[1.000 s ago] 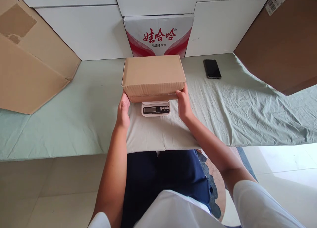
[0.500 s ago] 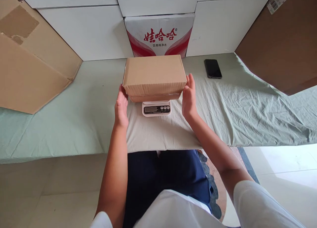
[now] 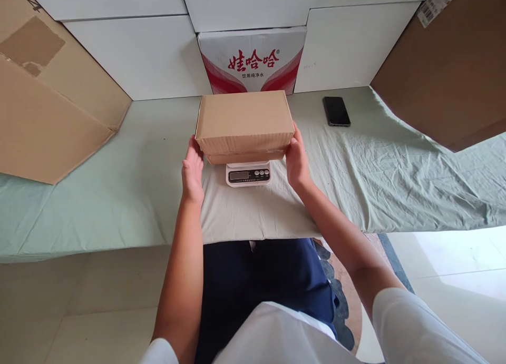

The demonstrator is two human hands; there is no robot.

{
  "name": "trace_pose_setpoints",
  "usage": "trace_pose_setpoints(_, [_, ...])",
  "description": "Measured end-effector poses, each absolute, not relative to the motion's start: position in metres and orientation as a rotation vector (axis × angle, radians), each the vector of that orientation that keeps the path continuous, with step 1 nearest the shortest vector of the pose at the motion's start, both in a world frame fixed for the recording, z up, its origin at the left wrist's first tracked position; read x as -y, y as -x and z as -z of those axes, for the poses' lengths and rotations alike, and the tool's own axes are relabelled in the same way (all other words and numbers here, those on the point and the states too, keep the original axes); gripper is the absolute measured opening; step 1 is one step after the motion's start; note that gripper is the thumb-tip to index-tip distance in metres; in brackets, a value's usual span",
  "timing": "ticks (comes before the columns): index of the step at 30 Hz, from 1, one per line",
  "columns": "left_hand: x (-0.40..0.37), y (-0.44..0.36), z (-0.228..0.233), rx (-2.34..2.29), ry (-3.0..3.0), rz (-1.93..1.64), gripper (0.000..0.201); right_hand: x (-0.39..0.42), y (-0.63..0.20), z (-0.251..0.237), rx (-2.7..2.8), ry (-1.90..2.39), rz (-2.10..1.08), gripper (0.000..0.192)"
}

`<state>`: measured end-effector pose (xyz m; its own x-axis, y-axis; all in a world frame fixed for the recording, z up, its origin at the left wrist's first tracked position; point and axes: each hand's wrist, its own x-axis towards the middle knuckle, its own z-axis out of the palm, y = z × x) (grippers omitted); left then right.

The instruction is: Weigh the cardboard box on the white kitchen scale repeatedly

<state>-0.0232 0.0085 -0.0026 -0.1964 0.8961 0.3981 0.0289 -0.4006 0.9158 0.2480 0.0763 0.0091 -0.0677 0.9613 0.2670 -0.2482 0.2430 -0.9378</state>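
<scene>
A closed brown cardboard box sits over a small white digital scale, whose display and buttons stick out at the front. My left hand presses its fingers along the box's left side, thumb raised. On the opposite side, my right hand grips the front right corner with its thumb at the front and fingers along the side. The box hides the scale's weighing surface, and whether the two touch cannot be made out. The scale's display looks blank.
A black phone lies to the right on the green cloth. A white and red printed carton stands behind, among white panels. Large brown cardboard pieces flank the left, with another cardboard sheet at the right.
My right hand has closed in on the box's right corner, its thumb now against the front. My left hand stays at the left side. The view has shifted slightly.
</scene>
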Motion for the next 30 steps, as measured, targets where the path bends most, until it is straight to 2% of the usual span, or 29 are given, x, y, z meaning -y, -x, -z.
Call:
trace_pose_setpoints(4, [-0.012, 0.015, 0.0, -1.157, -1.357, -1.697, 0.087, -0.072, -0.242, -0.015, 1.268, 0.735, -1.149, 0.054])
trace_pose_setpoints(13, [-0.026, 0.011, -0.009, -1.167, -1.303, -1.691, 0.084, -0.081, -0.235, -0.017, 1.315, 0.742, -1.112, 0.053])
trace_pose_setpoints(18, [-0.078, 0.026, -0.033, -1.05, -1.333, -1.729, 0.079, -0.133, -0.226, -0.036, 1.373, 0.661, -0.98, 0.065])
trace_pose_setpoints(21, [-0.128, 0.037, -0.038, -1.042, -1.266, -1.709, 0.083, -0.17, -0.214, -0.043, 1.401, 0.691, -0.905, 0.07])
trace_pose_setpoints(25, [-0.177, 0.041, -0.02, -1.111, -1.158, -1.718, 0.092, -0.201, -0.2, -0.033, 1.334, 0.71, -0.932, 0.069])
trace_pose_setpoints(30, [-0.188, 0.029, 0.015, -1.173, -1.067, -1.705, 0.104, -0.215, -0.199, -0.007, 1.24, 0.844, -1.004, 0.063])
